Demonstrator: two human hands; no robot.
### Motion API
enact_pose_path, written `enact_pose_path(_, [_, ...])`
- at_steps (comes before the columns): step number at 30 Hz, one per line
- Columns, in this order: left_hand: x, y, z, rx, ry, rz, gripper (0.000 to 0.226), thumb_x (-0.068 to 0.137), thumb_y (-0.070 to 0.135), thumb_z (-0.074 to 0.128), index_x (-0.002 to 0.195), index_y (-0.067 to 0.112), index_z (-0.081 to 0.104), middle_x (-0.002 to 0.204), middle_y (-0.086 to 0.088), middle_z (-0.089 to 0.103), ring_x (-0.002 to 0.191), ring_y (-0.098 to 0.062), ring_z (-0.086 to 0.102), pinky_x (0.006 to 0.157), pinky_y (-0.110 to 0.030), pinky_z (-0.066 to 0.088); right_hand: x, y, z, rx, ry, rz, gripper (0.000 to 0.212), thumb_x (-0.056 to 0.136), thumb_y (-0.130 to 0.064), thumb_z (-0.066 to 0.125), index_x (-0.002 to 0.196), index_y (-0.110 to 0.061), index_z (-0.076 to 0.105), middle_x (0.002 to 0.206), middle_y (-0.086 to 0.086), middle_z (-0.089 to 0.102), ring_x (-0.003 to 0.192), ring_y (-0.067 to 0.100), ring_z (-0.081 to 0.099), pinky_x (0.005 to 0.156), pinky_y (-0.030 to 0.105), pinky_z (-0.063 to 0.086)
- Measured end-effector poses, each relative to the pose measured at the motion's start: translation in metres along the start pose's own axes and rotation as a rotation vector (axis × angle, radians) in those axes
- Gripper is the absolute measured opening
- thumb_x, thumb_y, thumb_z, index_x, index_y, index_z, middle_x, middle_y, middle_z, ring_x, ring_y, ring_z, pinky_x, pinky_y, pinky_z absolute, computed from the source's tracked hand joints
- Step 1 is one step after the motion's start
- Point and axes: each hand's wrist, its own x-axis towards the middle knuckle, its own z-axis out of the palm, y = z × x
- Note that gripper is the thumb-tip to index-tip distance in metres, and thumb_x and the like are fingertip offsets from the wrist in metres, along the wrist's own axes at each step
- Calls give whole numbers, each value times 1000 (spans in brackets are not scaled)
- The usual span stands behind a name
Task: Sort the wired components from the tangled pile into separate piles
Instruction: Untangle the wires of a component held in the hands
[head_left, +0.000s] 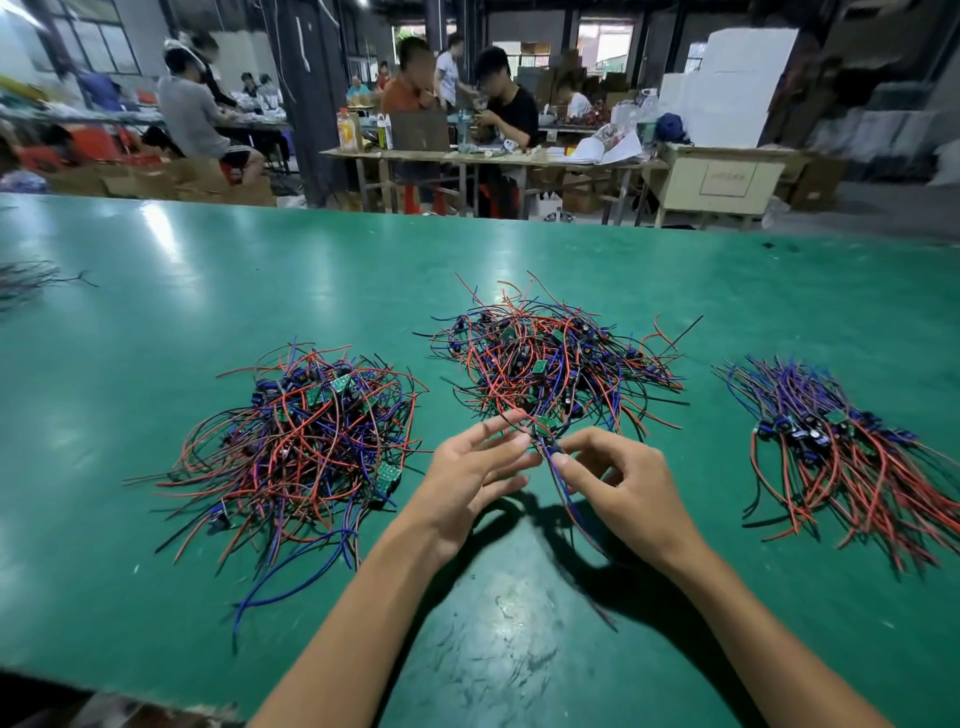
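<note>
Blue-wired component (551, 457) hung pinched in my right hand (623, 493), leads trailing toward the table's near edge. Left hand (467, 478) spread beside it; combed pile (852, 452) lay rightward, nearer my right.

- The bench (156, 270) lies bare along its far half, behind all the piles.
- Three wire heaps block the middle band: left pile (301, 441), tangled pile (550, 364), right pile (852, 452).
- A bare lane runs between the left pile and the tangled pile; a wider one lies between the tangled pile and the right pile.
- Left hand (467, 478) and right hand (628, 493) fill the space just before the tangled pile, with a wired part (545, 434) between them.
- The near bench is bare either side of the forearms.
- Stray wires (31, 278) lie at the far left edge.
</note>
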Motion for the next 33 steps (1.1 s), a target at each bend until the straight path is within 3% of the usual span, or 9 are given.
enact_pose_path(5, [-1,-2,0,60,-90,2,47,82,21,75,129,20,66,122,-10,72,104,-21,69,95,-35,55,-1,-3,-1,65,-55,1,11,88,-33,71,88,-22,73,68,-1,71,62,13,64,62,30,49])
enact_pose_path(8, [-1,0,0,46,-39,50,46,80,22,75,125,24,67,118,-5,74,103,-15,71,84,-26,54,0,-1,0,96,-30,21,5,92,-21,73,87,-22,72,60,4,66,55,10,59,63,37,50])
enact_pose_path(11, [1,4,-2,-45,26,82,42,79,21,73,121,24,67,108,1,74,94,-12,72,78,-21,51,1,1,-1,124,15,53,9,92,-22,74,83,-21,71,57,17,55,56,18,46,60,47,46])
enact_pose_path(16, [5,5,-3,-159,134,92,28,94,15,64,122,23,63,90,10,73,76,-8,71,68,-17,54,3,-2,-3,386,55,131,18,83,-30,63,72,-17,68,51,-3,42,49,17,34,46,26,29])
enact_pose_path(20, [7,9,-6,-253,240,149,20,99,14,58,117,20,63,90,4,70,66,-5,69,63,-15,54,12,0,-9,577,137,321,27,82,-33,58,70,-14,73,43,4,32,40,18,28,47,30,25])
enact_pose_path(24, [8,12,-8,-318,236,196,17,100,15,55,115,20,61,90,3,75,78,-10,73,70,-18,58,16,5,-18,837,177,513,27,88,-36,55,83,-17,73,43,-6,27,39,14,23,46,26,29])
enact_pose_path(27, [7,10,-7,-297,192,179,21,100,15,54,120,21,58,98,0,78,83,-13,75,70,-22,59,17,7,-21,857,172,507,28,78,-41,59,83,-18,75,43,-6,28,40,14,23,46,25,30])
enact_pose_path(30, [5,10,-4,-302,171,158,26,100,11,55,125,18,56,104,-6,78,83,-15,75,69,-22,59,16,4,-18,820,172,492,26,85,-39,59,72,-27,78,45,-5,31,41,15,26,46,25,32])
enact_pose_path(33, [2,11,-3,-306,169,145,33,98,8,58,130,13,55,106,-8,77,79,-13,74,69,-21,58,16,5,-17,784,247,423,11,85,-29,66,80,-22,71,48,-1,36,40,15,33,48,27,30])
